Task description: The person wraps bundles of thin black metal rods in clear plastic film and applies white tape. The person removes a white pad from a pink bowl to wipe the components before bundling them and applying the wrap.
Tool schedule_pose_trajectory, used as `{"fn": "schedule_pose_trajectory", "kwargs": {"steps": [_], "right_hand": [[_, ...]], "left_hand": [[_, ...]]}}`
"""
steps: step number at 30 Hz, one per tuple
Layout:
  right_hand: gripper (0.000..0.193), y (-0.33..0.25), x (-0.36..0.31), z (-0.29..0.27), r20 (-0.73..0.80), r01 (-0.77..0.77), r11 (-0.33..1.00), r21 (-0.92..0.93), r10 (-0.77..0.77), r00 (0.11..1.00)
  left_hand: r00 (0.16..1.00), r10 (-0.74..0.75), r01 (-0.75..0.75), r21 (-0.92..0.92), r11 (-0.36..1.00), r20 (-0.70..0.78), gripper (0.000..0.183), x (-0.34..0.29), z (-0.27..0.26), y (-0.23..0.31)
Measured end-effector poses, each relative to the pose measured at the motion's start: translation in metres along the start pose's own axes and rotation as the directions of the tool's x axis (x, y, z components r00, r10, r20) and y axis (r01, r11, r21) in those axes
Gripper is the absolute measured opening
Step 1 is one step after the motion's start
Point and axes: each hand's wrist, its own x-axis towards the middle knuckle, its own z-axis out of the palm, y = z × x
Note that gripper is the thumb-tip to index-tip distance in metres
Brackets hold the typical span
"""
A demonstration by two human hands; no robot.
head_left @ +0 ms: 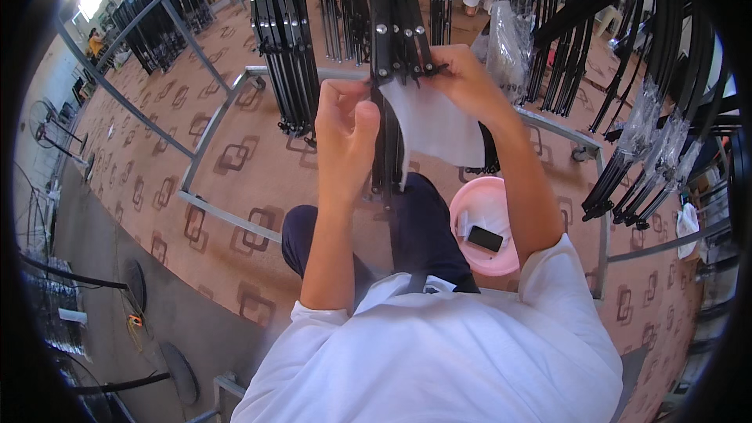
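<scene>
In front of me hangs a bundle of black straps [399, 27] dotted with round silver studs. My left hand [342, 129] is beside its lower left edge, fingers curled in and thumb raised. Its fingertips touch the bundle; what they pinch is hidden. From the right, my right hand [468, 82] closes on the strap ends at the bundle's lower right, its fingers partly behind them. A thin white sheet [442, 129], cloth or paper, hangs below the studs between my hands. More dark strap lengths [385, 157] drop behind it toward my knees.
A grey metal wheeled frame [227, 215] surrounds my legs on the patterned floor. Near my right knee, a pink basin [501, 266] holds a black phone [485, 238]. Other studded straps [283, 39] hang at left; plastic-wrapped straps [638, 141] hang at right. A fan [47, 125] stands far left.
</scene>
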Motion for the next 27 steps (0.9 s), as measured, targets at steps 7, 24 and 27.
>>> {"fn": "schedule_pose_trajectory", "kwargs": {"steps": [7, 24, 27], "right_hand": [[0.016, -0.005, -0.002, 0.000, 0.024, -0.014, 0.999, 0.045, 0.013, 1.000], [0.023, 0.014, 0.002, -0.007, 0.037, -0.088, 0.988, 0.123, 0.084, 0.996], [0.018, 0.019, 0.007, -0.009, 0.019, -0.098, 0.991, 0.092, 0.097, 0.995]], "left_hand": [[0.979, 0.195, -0.136, 0.531, 0.836, -0.057, 0.030, -0.004, 0.017, 0.011], [0.987, -0.158, 0.156, -0.170, 0.973, 0.007, 0.012, 0.027, -0.007, -0.026], [0.984, -0.175, 0.171, -0.297, 0.939, 0.015, 0.007, 0.038, -0.004, -0.036]]}}
